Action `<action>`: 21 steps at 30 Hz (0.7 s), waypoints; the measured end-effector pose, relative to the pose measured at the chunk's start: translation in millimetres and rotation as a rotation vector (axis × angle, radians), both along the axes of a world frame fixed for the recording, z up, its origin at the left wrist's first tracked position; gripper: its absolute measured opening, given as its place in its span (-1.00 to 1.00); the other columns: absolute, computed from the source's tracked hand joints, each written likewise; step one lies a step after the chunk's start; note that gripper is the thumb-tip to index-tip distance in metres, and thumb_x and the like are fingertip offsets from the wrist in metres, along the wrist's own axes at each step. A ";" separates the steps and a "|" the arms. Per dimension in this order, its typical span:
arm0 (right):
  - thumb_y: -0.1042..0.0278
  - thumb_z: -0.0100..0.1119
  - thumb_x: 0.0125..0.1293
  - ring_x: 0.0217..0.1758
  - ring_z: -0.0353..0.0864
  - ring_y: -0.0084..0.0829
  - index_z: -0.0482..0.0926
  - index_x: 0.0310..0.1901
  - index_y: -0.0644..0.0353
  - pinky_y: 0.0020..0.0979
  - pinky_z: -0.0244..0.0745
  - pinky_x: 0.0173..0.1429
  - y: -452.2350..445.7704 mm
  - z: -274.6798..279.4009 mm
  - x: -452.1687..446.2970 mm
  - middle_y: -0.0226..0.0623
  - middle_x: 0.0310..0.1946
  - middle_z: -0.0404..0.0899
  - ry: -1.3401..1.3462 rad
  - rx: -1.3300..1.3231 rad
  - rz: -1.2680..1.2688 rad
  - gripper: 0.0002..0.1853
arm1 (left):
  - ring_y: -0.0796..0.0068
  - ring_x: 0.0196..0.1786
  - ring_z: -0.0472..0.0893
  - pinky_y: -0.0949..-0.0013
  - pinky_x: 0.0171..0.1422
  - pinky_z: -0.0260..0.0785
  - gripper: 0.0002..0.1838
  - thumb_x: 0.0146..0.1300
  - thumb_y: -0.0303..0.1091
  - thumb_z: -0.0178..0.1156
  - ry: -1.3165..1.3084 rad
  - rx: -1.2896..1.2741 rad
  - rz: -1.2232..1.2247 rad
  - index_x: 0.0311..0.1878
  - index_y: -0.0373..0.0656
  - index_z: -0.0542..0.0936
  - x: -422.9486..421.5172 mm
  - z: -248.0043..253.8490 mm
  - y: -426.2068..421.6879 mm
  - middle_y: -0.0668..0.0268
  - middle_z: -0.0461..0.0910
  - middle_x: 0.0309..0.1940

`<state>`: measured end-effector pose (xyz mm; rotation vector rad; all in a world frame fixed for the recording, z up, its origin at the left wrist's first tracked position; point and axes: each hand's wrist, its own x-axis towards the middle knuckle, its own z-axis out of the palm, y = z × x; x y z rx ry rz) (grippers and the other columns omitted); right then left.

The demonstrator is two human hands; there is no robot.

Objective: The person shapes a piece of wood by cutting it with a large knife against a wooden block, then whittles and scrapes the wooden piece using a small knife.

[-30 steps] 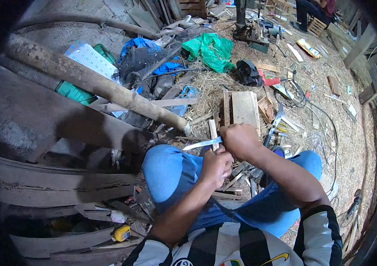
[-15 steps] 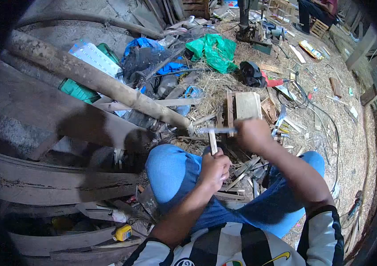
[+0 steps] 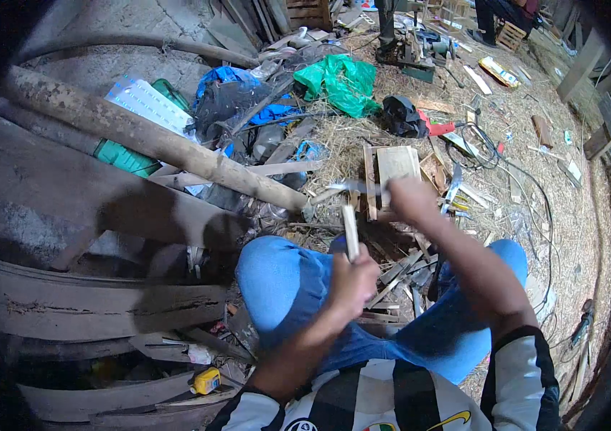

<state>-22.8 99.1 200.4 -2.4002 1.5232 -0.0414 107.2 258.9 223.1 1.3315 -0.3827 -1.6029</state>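
Note:
My left hand (image 3: 353, 284) is closed around the lower part of a short, pale wooden stick (image 3: 351, 231), which points up and away from me. In my right hand (image 3: 413, 201) is a knife (image 3: 361, 187), its handle hidden in my fist. The blade extends leftward, slightly blurred, just beyond the stick's upper end, and appears apart from it. Both hands are in front of my bent knees, over a pile of wood scraps (image 3: 399, 280).
A wooden box (image 3: 397, 165) stands ahead. Beyond are a red power tool (image 3: 440, 128) with a black cord and a green plastic bag (image 3: 341, 82). A long pole (image 3: 155, 140) and planks (image 3: 97, 302) lie left, near a yellow tape measure (image 3: 206, 381). Another person sits at the far right.
My right hand has moved the knife up and away from the stick's top, where the blade crossed it before. My left hand and the stick have shifted slightly.

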 end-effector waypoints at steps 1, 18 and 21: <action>0.43 0.16 0.12 -0.25 0.72 0.00 0.68 -0.35 0.22 0.00 0.60 -0.21 -25.1 -14.6 -18.0 0.05 -0.35 0.68 -0.037 0.024 -0.097 -0.87 | 0.69 -0.80 0.10 0.50 -0.79 -0.15 -0.61 0.05 -0.70 0.08 0.104 -0.001 -0.012 -0.50 0.09 0.18 -6.9 16.9 7.5 0.50 0.21 -0.71; 0.28 0.18 0.14 -0.28 0.76 -0.05 0.70 -0.33 0.14 -0.07 0.66 -0.20 52.7 37.5 31.4 -0.04 -0.38 0.71 -0.030 0.082 0.277 -0.83 | 0.71 -0.78 0.11 0.49 -0.76 -0.12 -0.64 0.00 -0.70 0.10 0.048 0.031 0.084 -0.41 0.07 0.23 3.6 -5.1 -11.5 0.50 0.21 -0.68; 0.31 0.14 0.18 -0.27 0.76 -0.05 0.70 -0.34 0.16 -0.07 0.66 -0.20 42.9 19.2 28.1 -0.02 -0.36 0.72 -0.041 0.064 0.218 -0.82 | 0.71 -0.78 0.11 0.49 -0.77 -0.13 -0.63 -0.01 -0.70 0.11 0.011 0.010 0.060 -0.41 0.08 0.23 0.8 -9.6 -11.9 0.51 0.21 -0.68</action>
